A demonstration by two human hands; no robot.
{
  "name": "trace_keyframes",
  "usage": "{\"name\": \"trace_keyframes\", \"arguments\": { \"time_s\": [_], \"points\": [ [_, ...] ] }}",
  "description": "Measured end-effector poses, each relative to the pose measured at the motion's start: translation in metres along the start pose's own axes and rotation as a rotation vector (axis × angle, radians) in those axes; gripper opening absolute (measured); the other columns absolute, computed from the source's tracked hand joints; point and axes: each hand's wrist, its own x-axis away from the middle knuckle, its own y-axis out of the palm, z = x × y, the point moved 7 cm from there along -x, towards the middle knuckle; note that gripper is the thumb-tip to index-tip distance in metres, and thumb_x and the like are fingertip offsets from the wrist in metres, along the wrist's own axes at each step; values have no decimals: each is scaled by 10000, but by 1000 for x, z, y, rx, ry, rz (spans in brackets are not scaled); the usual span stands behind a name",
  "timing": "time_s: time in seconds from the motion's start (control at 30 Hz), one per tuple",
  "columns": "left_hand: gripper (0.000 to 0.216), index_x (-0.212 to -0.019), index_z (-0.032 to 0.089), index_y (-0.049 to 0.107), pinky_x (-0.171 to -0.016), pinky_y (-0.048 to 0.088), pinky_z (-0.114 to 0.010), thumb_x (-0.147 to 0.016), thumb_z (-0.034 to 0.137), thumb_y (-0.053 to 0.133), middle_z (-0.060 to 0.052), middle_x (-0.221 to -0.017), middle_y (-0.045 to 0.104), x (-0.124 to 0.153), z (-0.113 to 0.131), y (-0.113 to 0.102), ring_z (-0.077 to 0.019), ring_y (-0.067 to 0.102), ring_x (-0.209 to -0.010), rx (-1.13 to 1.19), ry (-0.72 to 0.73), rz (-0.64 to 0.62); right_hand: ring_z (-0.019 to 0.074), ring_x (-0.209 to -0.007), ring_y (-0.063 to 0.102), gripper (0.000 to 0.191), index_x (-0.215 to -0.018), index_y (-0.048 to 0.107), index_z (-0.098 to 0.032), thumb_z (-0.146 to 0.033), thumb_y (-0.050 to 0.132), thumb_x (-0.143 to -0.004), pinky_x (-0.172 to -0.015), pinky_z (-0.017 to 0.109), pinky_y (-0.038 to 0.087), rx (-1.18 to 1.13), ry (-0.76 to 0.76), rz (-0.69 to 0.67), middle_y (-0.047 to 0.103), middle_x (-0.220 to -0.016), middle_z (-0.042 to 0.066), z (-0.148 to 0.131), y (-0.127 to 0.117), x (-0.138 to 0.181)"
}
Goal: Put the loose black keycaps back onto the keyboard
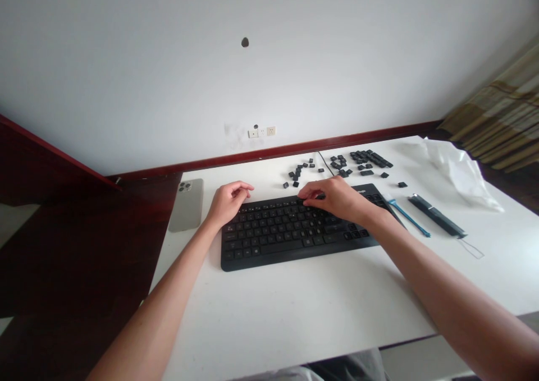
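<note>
A black keyboard (282,245) lies on the white table, with some key spots bare on its right part. My left hand (229,201) is at its upper left corner, fingers curled in toward the thumb with nothing visible between them. Over the top row, right of the middle, my right hand (330,197) has its thumb and forefinger pinched together close to the keys. Whatever is between those fingertips is too small or hidden to make out. Behind the keyboard several loose black keycaps (298,172) are scattered, with a longer keycap (366,173) among others further right.
A phone (186,206) lies left of the keyboard. To the right are a blue tool (410,218), a dark narrow strip-like object (438,215) with a thin wire loop, and a crumpled white plastic bag (458,168). A cable (325,163) runs off the table's back edge toward the wall.
</note>
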Motion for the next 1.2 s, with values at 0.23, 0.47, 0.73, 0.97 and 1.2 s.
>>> {"name": "trace_keyframes", "arguments": {
  "time_s": [0.23, 0.47, 0.73, 0.97, 1.2],
  "points": [
    [250, -996, 201, 789, -733, 536, -263, -928, 280, 562, -45, -867, 767, 0, 1, 0, -187, 724, -833, 0, 8, -6, 217, -898, 767, 140, -958, 804, -239, -236, 672, -911, -811, 318, 608, 44, -68, -15, 815, -954, 26, -3, 1, 0],
    [258, -991, 199, 789, -727, 537, -265, -927, 271, 550, -47, -854, 767, 0, 1, 0, -185, 724, -813, -6, 21, -4, 223, -912, 756, 190, -981, 811, -238, -223, 624, -952, -805, 339, 588, 97, -155, -61, 810, -1024, 45, -12, 2, 0],
    [253, -998, 204, 793, -741, 536, -269, -929, 270, 559, -48, -875, 774, 0, 1, 0, -189, 725, -825, -17, 17, -2, 224, -892, 769, 173, -966, 823, -262, -258, 653, -930, -794, 326, 601, 75, -48, 11, 823, -958, 7, -3, -2, -1],
    [255, -1002, 196, 795, -729, 532, -262, -925, 268, 563, -52, -872, 772, 0, 1, 1, -185, 719, -813, -9, 8, -6, 229, -878, 768, 148, -951, 832, -284, -298, 692, -904, -789, 335, 598, 48, 36, 46, 825, -938, -20, 9, -3, -2],
    [255, -994, 190, 796, -745, 529, -261, -922, 260, 562, -49, -856, 768, -1, 0, 1, -178, 713, -802, -3, 0, -4, 226, -908, 771, 160, -967, 830, -272, -269, 680, -911, -814, 317, 597, 47, 21, 24, 825, -948, -12, 6, -2, -2]
  ]
}}
